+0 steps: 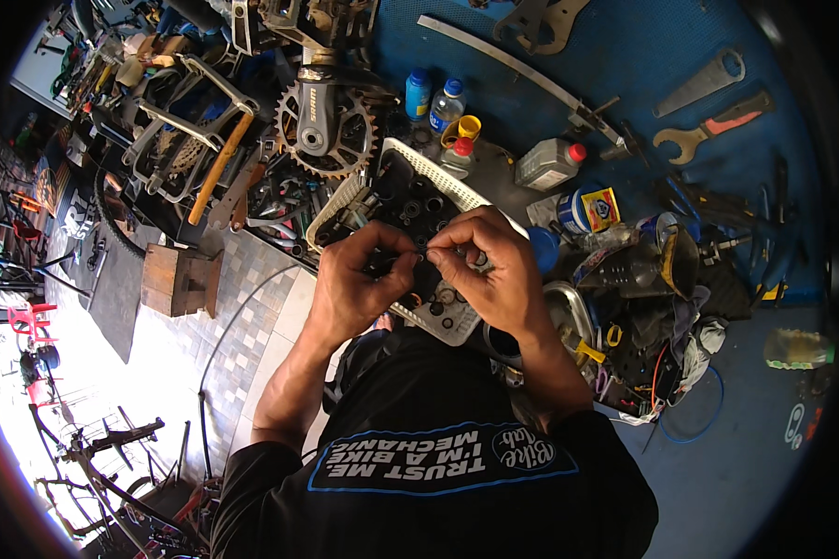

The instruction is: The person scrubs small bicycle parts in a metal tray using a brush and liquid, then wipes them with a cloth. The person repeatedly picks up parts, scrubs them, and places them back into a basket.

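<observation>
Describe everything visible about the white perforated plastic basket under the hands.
The white perforated plastic basket is rectangular, with slotted walls and a plain rim. It sits at a slant on the cluttered workbench, one corner pointing toward the bottles. It holds many small dark rings and round black parts. Both hands work over its near half: the left hand and right hand pinch a small part between the fingertips, hiding much of its near side. Whether they touch the basket is unclear.

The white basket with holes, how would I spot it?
Find the big toothed metal chainring at the top. Just right and below sits the white plastic mesh basket, full of small black rings. Both hands work over it; nothing else nearby is white latticework.
</observation>
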`<action>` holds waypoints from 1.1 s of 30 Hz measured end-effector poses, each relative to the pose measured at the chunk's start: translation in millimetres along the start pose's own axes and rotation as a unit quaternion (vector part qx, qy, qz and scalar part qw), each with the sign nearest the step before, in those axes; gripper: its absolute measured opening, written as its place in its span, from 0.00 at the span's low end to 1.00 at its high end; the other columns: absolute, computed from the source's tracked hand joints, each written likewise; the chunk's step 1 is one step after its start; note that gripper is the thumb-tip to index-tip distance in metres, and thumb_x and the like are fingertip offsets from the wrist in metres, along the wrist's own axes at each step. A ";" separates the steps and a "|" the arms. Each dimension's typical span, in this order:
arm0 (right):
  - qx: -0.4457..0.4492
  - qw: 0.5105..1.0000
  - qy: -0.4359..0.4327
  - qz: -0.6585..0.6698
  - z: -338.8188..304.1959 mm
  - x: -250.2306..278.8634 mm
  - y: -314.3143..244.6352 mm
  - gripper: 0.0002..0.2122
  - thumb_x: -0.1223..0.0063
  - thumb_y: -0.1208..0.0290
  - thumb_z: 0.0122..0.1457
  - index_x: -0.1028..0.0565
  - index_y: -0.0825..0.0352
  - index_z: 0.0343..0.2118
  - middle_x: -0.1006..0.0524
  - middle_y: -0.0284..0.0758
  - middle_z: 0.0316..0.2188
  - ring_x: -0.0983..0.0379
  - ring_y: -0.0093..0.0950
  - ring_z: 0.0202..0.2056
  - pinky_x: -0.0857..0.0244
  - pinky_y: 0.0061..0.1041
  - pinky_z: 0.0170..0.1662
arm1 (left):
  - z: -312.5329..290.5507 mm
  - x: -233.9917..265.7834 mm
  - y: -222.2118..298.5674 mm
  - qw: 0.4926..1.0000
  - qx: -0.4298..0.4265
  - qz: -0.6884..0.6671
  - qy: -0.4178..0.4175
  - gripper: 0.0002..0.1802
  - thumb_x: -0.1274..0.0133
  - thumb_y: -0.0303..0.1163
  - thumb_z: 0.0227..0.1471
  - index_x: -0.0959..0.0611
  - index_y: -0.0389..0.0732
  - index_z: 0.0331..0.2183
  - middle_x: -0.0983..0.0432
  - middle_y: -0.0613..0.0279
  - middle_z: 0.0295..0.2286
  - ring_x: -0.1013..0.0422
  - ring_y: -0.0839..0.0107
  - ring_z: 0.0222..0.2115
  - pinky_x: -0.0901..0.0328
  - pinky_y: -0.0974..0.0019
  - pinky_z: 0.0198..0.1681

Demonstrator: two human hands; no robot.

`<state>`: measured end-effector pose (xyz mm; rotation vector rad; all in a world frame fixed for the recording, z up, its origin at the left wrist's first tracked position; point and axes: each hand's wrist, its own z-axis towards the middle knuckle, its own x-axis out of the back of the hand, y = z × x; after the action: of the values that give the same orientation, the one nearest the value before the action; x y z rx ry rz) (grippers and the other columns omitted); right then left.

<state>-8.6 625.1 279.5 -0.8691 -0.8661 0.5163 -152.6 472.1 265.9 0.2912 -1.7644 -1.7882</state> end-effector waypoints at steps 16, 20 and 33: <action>0.112 0.990 0.060 -0.060 -2.9 -6.6 3.0 0.10 0.32 0.78 0.53 0.20 0.64 0.38 0.22 0.32 0.32 0.25 0.32 0.34 0.32 0.31 0.37 | 0.3 -3.8 14.3 0.999 0.020 -0.012 0.034 0.05 0.37 0.23 0.51 0.18 0.35 0.31 0.21 0.68 0.25 0.28 0.84 0.26 0.32 0.75 0.31; -0.010 0.996 0.031 0.081 -5.2 -2.6 8.8 0.06 0.35 0.77 0.57 0.19 0.66 0.37 0.23 0.29 0.30 0.30 0.21 0.29 0.36 0.22 0.33 | 1.4 2.4 3.8 0.998 0.030 -0.046 0.009 0.07 0.37 0.23 0.53 0.18 0.33 0.34 0.19 0.65 0.29 0.26 0.82 0.30 0.31 0.74 0.35; -0.058 0.994 0.016 0.094 -8.3 -2.8 8.0 0.05 0.34 0.75 0.55 0.20 0.63 0.33 0.22 0.25 0.27 0.34 0.15 0.26 0.40 0.20 0.30 | -0.2 1.4 16.4 1.000 0.009 -0.010 0.020 0.08 0.35 0.24 0.53 0.15 0.35 0.36 0.17 0.65 0.30 0.24 0.81 0.31 0.30 0.74 0.37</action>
<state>-3.8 624.0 268.7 -1.0702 -0.7949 0.6177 -149.3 472.3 282.1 0.3512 -1.7555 -1.7704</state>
